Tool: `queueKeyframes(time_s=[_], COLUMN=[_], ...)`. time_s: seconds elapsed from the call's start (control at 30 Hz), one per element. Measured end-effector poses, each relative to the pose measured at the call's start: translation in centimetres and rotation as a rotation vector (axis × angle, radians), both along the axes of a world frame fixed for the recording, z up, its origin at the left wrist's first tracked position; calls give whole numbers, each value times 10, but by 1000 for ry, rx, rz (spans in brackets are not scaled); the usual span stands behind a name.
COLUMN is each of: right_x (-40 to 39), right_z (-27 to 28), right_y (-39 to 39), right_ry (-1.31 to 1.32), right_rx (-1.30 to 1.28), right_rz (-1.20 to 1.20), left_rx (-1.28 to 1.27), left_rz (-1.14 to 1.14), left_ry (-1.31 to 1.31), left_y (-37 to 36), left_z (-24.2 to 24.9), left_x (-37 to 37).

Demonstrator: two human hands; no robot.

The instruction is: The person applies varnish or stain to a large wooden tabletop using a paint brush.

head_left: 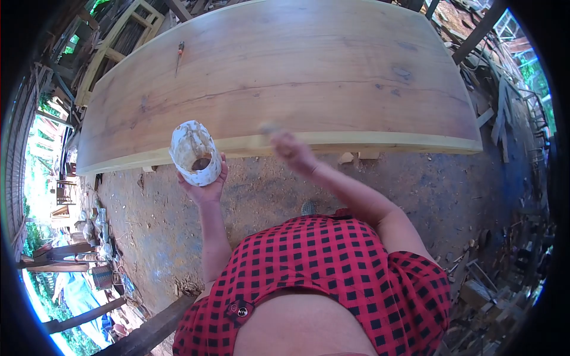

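A white, stained container (pixel 187 149) with some dark brown stuff at its bottom is held in my left hand (pixel 208 185), its open mouth facing up. My right hand (pixel 291 151) is closed on a small brush-like tool (pixel 270 128), blurred by motion, at the near edge of the large wooden slab (pixel 285 77). The slab's pale edge runs behind both hands. On its far left part lies a screwdriver-like tool (pixel 180 54) with an orange handle.
A wooden frame (pixel 113 54) leans beyond the slab at the left. Scrap wood (pixel 480 291) is piled at the lower right. A dark beam (pixel 155 325) crosses at the lower left. Shavings lie on the floor (pixel 261 196).
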State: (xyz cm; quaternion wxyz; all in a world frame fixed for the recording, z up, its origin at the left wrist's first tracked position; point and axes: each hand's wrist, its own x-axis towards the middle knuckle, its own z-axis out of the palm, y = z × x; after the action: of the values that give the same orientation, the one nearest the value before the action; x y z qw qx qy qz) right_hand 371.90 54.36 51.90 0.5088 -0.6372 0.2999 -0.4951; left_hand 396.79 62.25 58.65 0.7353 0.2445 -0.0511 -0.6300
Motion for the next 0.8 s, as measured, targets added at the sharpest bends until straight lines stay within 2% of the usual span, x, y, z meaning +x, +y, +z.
queueKeyframes(time_s=[0.03,0.07,0.17,0.23,0.3,0.37,0.4,0.47,0.53,0.57,0.6,0.63,0.7,0.73,0.8], right_x=[10,10,2,-36,-66,-80,-72,-71,-31,-9,11,31,40,37,27], right_z=[8,14,4,17,19,-7,-24,-43,-46,-47,-45,-42,-22,-9,12], right_y=[13,10,-22,-75,-126,-168,-179,-182,-151,-126,-99,-73,-16,-3,13], right_ry=[105,102,-181,-69,189,288,286,518,428,224,-385,-940,45,47,-137], right_rx=[-37,-42,193,195,147,-118,-121,-357,-117,-20,308,775,-127,-123,265], right_rz=[81,84,21,-254,-567,-724,-724,-856,-560,-349,96,402,130,126,187], left_rx=[-7,-10,-2,9,-11,-11,-9,7,23,25,29,29,5,9,13], left_rz=[0,0,24,43,23,15,15,24,33,48,64,63,76,71,69], left_ry=[-2,8,8,0,-35,-30,-22,-14,-11,-2,6,5,0,1,-1], left_y=[-1,-1,1,1,1,0,0,6,4,5,6,6,6,6,7], left_z=[-1,-2,-1,-1,-5,-8,-7,-7,-7,-8,-8,-8,-9,-9,-8], left_x=[1,2,-2,-6,-3,0,2,-12,-16,-18,-19,-20,-21,-22,-24])
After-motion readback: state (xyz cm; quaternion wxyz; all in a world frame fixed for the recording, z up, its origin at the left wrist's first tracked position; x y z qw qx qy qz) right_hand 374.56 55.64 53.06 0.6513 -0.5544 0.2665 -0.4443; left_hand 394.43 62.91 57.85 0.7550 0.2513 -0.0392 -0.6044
